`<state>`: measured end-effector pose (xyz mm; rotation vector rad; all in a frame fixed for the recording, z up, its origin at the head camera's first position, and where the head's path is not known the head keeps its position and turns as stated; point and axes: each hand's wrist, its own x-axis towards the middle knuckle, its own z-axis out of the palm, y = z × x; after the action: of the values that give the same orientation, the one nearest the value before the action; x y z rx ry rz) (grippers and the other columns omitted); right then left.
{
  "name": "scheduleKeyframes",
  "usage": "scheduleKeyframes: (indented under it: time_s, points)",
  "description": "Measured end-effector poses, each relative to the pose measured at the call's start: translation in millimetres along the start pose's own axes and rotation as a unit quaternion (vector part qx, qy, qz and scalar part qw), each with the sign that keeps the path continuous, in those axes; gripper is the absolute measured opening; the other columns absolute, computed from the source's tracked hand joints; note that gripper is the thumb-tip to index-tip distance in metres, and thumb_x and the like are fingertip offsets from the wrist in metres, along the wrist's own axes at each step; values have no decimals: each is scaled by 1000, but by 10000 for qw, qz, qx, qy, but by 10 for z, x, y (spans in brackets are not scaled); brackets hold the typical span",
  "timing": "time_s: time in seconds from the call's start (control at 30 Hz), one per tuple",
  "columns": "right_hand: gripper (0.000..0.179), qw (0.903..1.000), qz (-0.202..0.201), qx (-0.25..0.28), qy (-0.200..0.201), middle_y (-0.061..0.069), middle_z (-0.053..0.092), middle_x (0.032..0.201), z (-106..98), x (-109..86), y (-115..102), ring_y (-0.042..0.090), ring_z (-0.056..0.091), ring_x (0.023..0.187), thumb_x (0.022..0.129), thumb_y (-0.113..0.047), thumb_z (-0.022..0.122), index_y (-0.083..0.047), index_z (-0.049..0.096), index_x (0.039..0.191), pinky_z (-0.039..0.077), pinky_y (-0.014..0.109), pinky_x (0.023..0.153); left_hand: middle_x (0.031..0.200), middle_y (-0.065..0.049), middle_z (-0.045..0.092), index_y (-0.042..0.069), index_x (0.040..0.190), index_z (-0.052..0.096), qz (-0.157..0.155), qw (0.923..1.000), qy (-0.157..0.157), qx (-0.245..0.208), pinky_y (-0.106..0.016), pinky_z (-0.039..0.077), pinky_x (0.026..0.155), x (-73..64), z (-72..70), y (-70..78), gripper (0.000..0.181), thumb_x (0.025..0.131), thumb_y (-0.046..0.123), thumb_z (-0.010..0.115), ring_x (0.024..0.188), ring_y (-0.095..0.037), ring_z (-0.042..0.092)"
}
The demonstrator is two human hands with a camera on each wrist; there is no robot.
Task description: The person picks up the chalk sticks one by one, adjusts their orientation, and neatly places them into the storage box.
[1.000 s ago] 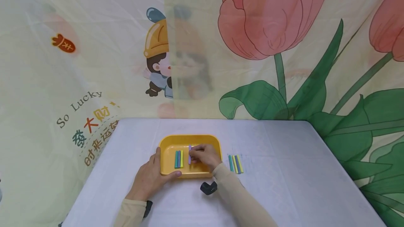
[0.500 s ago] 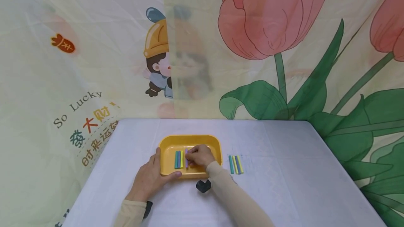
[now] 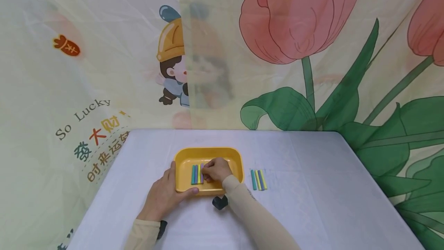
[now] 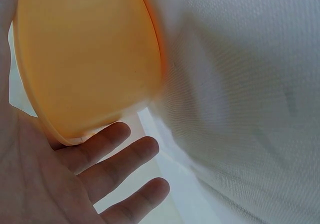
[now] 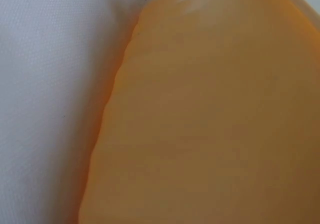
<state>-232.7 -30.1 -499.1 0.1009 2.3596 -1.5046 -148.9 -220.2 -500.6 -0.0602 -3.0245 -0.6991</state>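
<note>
A yellow tray (image 3: pixel 208 192) stands on the white-covered table. My left hand (image 3: pixel 160 195) rests at its left front corner, the thumb along the front rim and the fingers against the outside of the left wall. In the left wrist view these fingers (image 4: pixel 120 169) are spread and nearly straight beside the tray wall (image 4: pixel 95 59). Inside the tray, my right hand (image 3: pixel 217 169) pinches a purple chalk stick (image 3: pixel 202 166), right beside a yellow chalk (image 3: pixel 199 174). A blue chalk (image 3: pixel 196 175) and a teal chalk (image 3: pixel 193 175) lie upright-aligned to its left. The right fingertips are partly hidden.
To the right of the tray a teal chalk (image 3: pixel 253 180), a blue chalk (image 3: pixel 261 180) and two yellow ones lie side by side on the tablecloth (image 3: pixel 305 188). A printed curtain (image 3: pixel 215 49) hangs behind the table. The right wrist view shows mostly the tray's outer wall (image 5: pixel 200 109).
My right hand has moved left across the tray with the purple chalk, bringing it up beside the yellow one. The left hand has stayed at the tray's corner.
</note>
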Motion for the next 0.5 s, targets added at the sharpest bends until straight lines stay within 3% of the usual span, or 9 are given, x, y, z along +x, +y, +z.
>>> scheduleKeyframes:
  time_s: [0.5]
  points:
    - [9,10000,-24,-1,-11,7,70,75,-12,-62,-12,16,66,62,88,-11,78,-5,72,90,57,25,59,148,-31,44,-7,158,14,12,10000,28,19,-55,49,99,-11,-18,5,131,77,83,64,117,-45,59]
